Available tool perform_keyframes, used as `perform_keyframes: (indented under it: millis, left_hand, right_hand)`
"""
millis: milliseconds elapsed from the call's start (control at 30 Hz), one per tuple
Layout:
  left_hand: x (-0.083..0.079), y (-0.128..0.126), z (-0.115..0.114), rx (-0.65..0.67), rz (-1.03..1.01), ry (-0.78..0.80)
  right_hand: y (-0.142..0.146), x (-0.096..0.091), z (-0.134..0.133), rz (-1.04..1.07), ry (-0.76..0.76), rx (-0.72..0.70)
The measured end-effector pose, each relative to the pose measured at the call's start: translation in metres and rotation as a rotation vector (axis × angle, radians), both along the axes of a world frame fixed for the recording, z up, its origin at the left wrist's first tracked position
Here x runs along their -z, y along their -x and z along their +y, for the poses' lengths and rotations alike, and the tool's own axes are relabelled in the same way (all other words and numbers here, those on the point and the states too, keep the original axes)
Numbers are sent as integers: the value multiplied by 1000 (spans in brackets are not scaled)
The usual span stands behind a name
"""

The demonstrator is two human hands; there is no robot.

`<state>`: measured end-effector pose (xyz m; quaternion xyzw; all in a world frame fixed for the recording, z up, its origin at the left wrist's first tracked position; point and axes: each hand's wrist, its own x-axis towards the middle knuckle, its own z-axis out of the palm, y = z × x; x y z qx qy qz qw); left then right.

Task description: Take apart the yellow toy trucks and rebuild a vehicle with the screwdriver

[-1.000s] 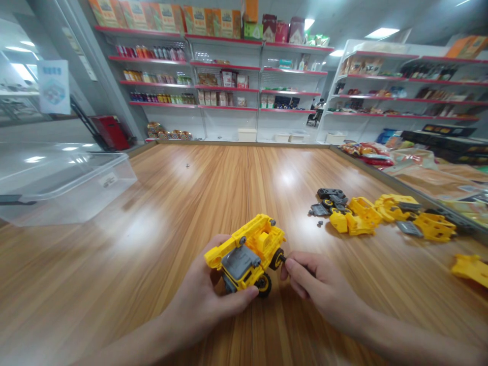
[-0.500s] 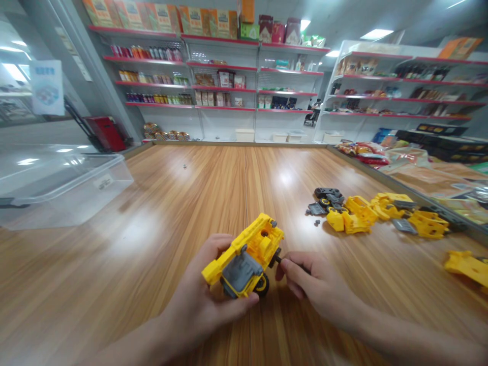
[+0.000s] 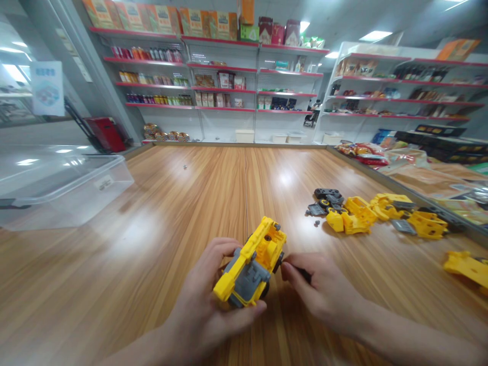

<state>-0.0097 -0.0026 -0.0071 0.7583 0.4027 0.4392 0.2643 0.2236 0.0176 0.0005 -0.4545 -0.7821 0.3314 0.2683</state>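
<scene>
My left hand (image 3: pixel 208 300) grips a yellow toy crane truck (image 3: pixel 263 259) with a grey cab window and black wheels, fingers behind it and thumb along its near side. The toy is tilted over the table, its yellow boom pointing down toward the left palm. Just right of it, my right hand (image 3: pixel 320 287) is closed in a pinch around a dark screwdriver (image 3: pixel 305 274), mostly hidden by the fingers. Those fingertips are at the black wheel on the truck's right side; whether the tool's tip touches it is hidden.
Yellow toy vehicle parts (image 3: pixel 358 216) and grey and black pieces (image 3: pixel 328 198) lie at the right of the wooden table (image 3: pixel 213 188). Another yellow part (image 3: pixel 467 267) sits nearer the right edge. A clear plastic bin (image 3: pixel 87 188) stands at the left. Shelves line the back.
The toy truck has turned more upright and shifted slightly right and down in my left hand. My right hand has moved slightly right, and less of the screwdriver shows.
</scene>
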Motion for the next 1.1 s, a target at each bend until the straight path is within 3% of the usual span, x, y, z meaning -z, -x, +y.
perform_keyframes:
  millis: [200,367,667,867,1100]
  left_hand:
    - [3,-2,2,-11,-21,-29]
    - [3,-1,3,-14,-19,-7]
    - [3,-1,1,4,1,-12]
    - [2,0,0,7,3,-10]
    - [2,-1,1,-13,9,-39]
  right_hand:
    - [0,4,3,46,132,54]
    - [1,3,3,35,107,75]
    - [3,2,-3,43,197,111]
    - [5,2,0,89,142,22]
    - [4,2,0,31,111,81]
